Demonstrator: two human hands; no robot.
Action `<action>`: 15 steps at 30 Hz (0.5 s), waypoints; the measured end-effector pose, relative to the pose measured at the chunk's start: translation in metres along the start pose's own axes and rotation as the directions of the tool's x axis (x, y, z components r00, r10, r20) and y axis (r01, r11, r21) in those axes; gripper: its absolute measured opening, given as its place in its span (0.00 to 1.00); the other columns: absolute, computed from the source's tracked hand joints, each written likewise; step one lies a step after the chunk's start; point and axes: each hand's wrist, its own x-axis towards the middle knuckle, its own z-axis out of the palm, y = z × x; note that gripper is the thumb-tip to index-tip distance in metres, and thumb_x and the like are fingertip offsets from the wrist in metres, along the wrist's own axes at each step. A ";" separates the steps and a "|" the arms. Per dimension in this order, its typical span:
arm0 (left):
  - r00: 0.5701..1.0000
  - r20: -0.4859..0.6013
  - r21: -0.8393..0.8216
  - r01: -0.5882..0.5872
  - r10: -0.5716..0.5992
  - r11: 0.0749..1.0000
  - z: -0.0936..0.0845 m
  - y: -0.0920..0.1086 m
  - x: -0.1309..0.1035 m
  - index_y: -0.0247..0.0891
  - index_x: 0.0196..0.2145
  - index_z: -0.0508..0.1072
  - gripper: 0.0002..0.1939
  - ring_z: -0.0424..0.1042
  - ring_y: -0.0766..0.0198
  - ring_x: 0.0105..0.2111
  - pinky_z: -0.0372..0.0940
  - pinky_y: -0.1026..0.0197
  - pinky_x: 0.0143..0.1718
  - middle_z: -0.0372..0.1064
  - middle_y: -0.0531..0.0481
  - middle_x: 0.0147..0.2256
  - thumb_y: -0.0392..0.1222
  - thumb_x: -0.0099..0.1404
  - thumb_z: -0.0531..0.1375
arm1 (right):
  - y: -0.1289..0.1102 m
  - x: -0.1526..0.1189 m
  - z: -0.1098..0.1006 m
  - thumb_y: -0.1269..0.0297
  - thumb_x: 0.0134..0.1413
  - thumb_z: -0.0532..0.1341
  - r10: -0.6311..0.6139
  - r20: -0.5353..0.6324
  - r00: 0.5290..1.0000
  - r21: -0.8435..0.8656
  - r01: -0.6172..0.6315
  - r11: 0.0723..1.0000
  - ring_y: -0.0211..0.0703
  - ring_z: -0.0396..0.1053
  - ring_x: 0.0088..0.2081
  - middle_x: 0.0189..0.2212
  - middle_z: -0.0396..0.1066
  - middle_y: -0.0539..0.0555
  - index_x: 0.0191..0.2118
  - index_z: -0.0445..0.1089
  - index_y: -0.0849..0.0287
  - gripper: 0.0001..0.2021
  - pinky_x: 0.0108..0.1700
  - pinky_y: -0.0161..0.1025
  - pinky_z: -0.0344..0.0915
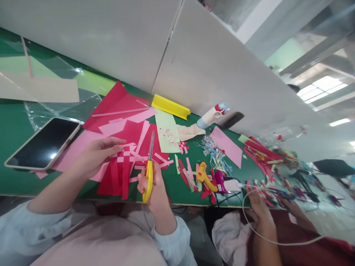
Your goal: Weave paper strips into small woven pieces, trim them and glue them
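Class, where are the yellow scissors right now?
In the head view, left of centre, the scissors are in the person's right hand, beside the woven paper strips.

The person's left forearm [59, 181] is slanting forward and inward, bare to the wrist. The left hand [95, 155] is extending its fingers toward the right side, the thumb lying close to them. The right forearm [163, 218], also bare, is pointing forward. The right hand [157, 179], I am noting, is forming a fist-like grip, fingers curling inward.

hands [94, 156] [156, 183], yellow scissors [149, 173], woven paper strips [127, 150]
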 end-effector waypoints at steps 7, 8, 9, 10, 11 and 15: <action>1.000 -0.009 0.032 0.017 -0.017 0.999 0.003 0.001 0.005 0.39 0.37 0.82 0.34 0.71 0.70 0.29 0.66 0.71 0.27 0.76 0.52 0.31 0.55 0.31 0.79 | -0.007 0.003 0.002 0.68 0.39 0.74 0.014 -0.004 1.000 0.051 -0.014 0.999 0.26 0.57 0.21 0.30 0.62 0.42 0.50 0.60 0.50 0.31 0.20 0.26 0.52; 1.000 -0.007 0.036 0.011 -0.011 0.999 0.003 0.002 0.005 0.39 0.37 0.82 0.33 0.71 0.69 0.29 0.66 0.70 0.27 0.76 0.52 0.31 0.54 0.31 0.79 | -0.008 0.003 0.003 0.67 0.39 0.74 0.008 -0.008 1.000 0.050 -0.008 0.999 0.25 0.57 0.21 0.30 0.63 0.42 0.49 0.60 0.50 0.31 0.20 0.26 0.51; 1.000 -0.004 0.042 0.003 -0.002 0.999 0.003 0.002 0.005 0.39 0.37 0.82 0.32 0.71 0.69 0.29 0.66 0.70 0.28 0.77 0.52 0.31 0.54 0.32 0.79 | -0.010 0.004 0.004 0.67 0.40 0.74 -0.001 -0.012 1.000 0.047 0.002 0.999 0.25 0.56 0.20 0.29 0.64 0.42 0.48 0.60 0.51 0.30 0.20 0.26 0.51; 1.000 -0.001 0.048 -0.007 0.007 0.999 0.004 0.002 0.005 0.39 0.37 0.82 0.32 0.71 0.69 0.29 0.67 0.69 0.28 0.77 0.51 0.32 0.53 0.33 0.78 | -0.012 0.006 0.005 0.67 0.41 0.73 -0.012 -0.012 1.000 0.043 0.012 0.999 0.25 0.55 0.18 0.28 0.64 0.41 0.47 0.59 0.51 0.29 0.19 0.27 0.51; 1.000 0.002 0.056 -0.017 0.017 0.998 0.004 0.002 0.004 0.38 0.37 0.82 0.31 0.72 0.68 0.30 0.67 0.69 0.29 0.77 0.51 0.32 0.53 0.34 0.78 | -0.014 0.008 0.006 0.66 0.43 0.73 -0.025 -0.013 1.000 0.042 0.025 0.999 0.24 0.54 0.17 0.27 0.64 0.41 0.46 0.59 0.52 0.27 0.19 0.27 0.51; 0.997 0.024 0.100 -0.071 0.068 0.992 0.003 0.003 0.001 0.38 0.38 0.82 0.28 0.74 0.64 0.33 0.69 0.66 0.32 0.78 0.48 0.34 0.53 0.38 0.77 | -0.022 0.021 0.012 0.63 0.45 0.72 -0.068 -0.039 0.997 0.032 0.070 0.997 0.23 0.54 0.15 0.28 0.68 0.41 0.44 0.58 0.52 0.25 0.17 0.27 0.51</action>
